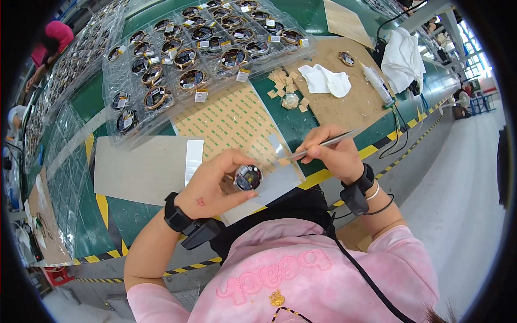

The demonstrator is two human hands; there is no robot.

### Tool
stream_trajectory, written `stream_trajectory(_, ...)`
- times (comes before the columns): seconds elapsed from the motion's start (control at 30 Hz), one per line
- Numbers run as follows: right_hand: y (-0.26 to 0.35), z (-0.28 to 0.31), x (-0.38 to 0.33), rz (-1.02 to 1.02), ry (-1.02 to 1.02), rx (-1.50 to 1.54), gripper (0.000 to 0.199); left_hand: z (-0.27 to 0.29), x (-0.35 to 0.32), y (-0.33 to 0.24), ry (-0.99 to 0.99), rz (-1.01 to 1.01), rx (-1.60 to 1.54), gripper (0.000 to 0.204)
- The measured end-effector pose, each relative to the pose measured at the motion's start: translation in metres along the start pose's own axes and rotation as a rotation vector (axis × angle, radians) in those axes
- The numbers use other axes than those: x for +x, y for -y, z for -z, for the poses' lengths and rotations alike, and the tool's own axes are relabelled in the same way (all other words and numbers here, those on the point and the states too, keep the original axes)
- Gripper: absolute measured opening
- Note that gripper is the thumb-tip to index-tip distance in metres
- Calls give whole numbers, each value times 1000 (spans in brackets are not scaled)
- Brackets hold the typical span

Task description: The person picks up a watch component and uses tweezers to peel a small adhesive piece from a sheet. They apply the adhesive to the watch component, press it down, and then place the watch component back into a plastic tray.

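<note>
My left hand (212, 183) grips a round, open watch case (248, 177) by its rim, between thumb and fingers. Small electronic parts show inside the case. In my right hand (335, 157) is a pair of metal tweezers (340, 138), held like a pen and pointing left toward the case. A small tan piece (284, 161) shows at the tweezer tips; whether they grip it or it lies on the sheet, I cannot tell. Beneath both hands lies a tan sheet of adhesive pieces with green print (226, 121), its near right part bare and pale.
A clear plastic tray (121, 70) of several similar watch cases stands at the back. Left of the sheet lies a grey board (140, 167). Farther right are loose tan squares (280, 81), a white cloth (324, 79), a white tube (377, 85) and a brown board (344, 110).
</note>
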State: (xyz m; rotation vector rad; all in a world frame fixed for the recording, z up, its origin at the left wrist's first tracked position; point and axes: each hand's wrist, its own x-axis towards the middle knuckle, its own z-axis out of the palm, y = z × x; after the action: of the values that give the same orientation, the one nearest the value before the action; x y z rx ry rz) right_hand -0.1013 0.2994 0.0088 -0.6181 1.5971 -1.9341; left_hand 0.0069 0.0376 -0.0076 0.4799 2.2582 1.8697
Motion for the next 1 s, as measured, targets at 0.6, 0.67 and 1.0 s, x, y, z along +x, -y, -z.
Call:
stream_trajectory(0.6, -7, -54, 63, -118, 135, -116, 14, 29, -3, 3, -168, 102, -259, 50)
stream_trajectory(0.67, -7, -55, 64, -126, 146, -143, 12, 29, -1, 1, -173, 117, -267, 50)
stream_trajectory(1.0, -11, -53, 62, -84, 169, -132, 10, 28, 0, 4, -182, 99, -118, 53)
